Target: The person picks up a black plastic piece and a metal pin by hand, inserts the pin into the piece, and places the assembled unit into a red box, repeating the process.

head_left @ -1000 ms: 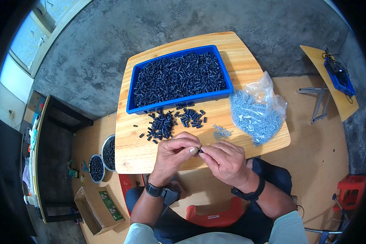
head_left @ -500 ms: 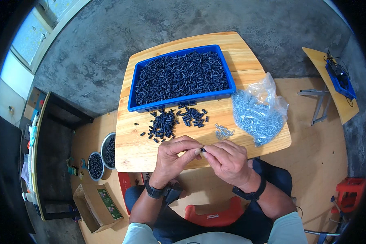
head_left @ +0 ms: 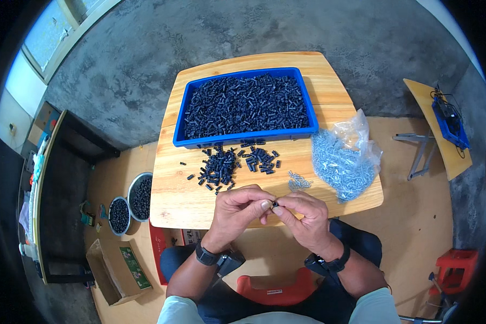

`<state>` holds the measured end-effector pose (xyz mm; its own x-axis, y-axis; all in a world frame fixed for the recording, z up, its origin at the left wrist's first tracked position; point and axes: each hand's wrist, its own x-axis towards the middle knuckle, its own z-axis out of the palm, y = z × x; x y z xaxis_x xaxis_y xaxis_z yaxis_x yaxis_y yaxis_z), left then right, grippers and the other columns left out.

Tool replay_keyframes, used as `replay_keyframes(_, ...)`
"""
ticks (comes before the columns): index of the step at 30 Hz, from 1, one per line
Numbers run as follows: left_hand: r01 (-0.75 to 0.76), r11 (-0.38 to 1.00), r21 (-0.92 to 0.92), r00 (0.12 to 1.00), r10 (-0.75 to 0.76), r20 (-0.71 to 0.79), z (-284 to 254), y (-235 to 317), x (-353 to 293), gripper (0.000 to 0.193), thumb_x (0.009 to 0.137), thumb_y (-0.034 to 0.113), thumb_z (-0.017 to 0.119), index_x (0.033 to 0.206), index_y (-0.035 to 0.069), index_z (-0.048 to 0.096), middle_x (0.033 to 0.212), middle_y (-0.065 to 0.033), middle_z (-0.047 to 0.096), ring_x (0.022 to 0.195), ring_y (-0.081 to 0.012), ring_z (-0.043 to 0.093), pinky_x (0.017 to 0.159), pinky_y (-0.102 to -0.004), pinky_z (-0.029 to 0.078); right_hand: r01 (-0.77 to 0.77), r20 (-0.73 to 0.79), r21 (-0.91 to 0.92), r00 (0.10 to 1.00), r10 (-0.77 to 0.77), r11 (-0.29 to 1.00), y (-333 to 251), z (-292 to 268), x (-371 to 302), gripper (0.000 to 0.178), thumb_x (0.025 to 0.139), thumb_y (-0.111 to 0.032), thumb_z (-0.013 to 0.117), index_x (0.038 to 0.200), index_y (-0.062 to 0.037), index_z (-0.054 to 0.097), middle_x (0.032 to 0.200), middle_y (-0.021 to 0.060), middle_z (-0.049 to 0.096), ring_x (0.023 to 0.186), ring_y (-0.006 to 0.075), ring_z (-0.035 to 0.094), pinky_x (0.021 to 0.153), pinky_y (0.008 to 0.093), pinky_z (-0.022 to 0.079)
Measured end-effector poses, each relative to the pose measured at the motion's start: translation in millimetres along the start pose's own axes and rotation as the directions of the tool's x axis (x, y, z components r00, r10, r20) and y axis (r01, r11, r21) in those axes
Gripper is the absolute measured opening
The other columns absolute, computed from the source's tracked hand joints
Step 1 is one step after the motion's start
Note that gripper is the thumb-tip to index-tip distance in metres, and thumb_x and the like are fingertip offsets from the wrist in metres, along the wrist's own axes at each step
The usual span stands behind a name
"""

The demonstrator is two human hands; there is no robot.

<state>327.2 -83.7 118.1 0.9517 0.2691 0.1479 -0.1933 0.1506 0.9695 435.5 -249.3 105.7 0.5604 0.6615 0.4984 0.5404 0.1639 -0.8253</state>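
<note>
At the table's near edge, my left hand [head_left: 240, 209] and my right hand [head_left: 303, 215] meet, both closed in a pinch. Between their fingertips is a small black cylindrical plastic piece [head_left: 275, 204], mostly covered by the fingers. Just beyond my hands lie two loose piles of similar black pieces [head_left: 220, 166] on the wooden table [head_left: 173, 200]. A few small silver screws [head_left: 298, 181] lie past my right hand. Farther right sits a clear plastic bag [head_left: 344, 164] full of such silver screws.
A blue tray [head_left: 248, 140] heaped with black pieces fills the table's far half. Two metal bowls [head_left: 130, 195] of black parts and a cardboard box [head_left: 110, 272] stand on the floor at left. A red stool [head_left: 275, 291] is below me; a folding table [head_left: 434, 129] stands at right.
The view has shifted slightly, so the table appears lower. My fingers have changed their angle around the black piece, which both hands still pinch.
</note>
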Motion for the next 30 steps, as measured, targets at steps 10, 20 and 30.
replay_keyframes(10,-0.007,0.971,0.239,1.0,0.009,-0.006,1,5,2,0.009,0.095,0.001,0.067,0.099,-0.005,0.073,0.085,-0.0091,0.07,0.068,-0.0119,0.067,0.06,-0.0248,0.054,0.029,-0.01,-0.092,1.0,-0.03,0.995,4,3,-1,0.013,0.084,-0.004,0.077,0.093,0.0019,0.07,0.085,0.0152,0.071,0.074,0.0285,0.07,0.064,0.0357,0.054)
replay_keyframes(20,-0.046,0.787,0.615,0.999,0.054,0.006,9,12,1,0.008,0.092,0.001,0.071,0.098,-0.003,0.074,0.084,-0.0115,0.072,0.067,-0.0153,0.072,0.061,-0.0257,0.055,0.153,0.002,-0.323,0.987,-0.161,0.934,6,3,-1,0.014,0.08,-0.002,0.075,0.092,-0.001,0.069,0.081,0.0132,0.068,0.073,0.0322,0.067,0.065,0.0399,0.053)
replay_keyframes(30,-0.039,0.845,0.533,0.999,0.032,0.023,9,7,-1,0.018,0.096,0.002,0.065,0.112,-0.003,0.072,0.086,-0.0101,0.071,0.07,-0.0139,0.07,0.063,-0.0267,0.055,-0.146,-0.043,-0.024,0.988,0.145,0.989,10,6,-9,0.016,0.086,-0.005,0.075,0.098,0.0033,0.07,0.085,0.0131,0.072,0.076,0.0236,0.071,0.068,0.0322,0.054)
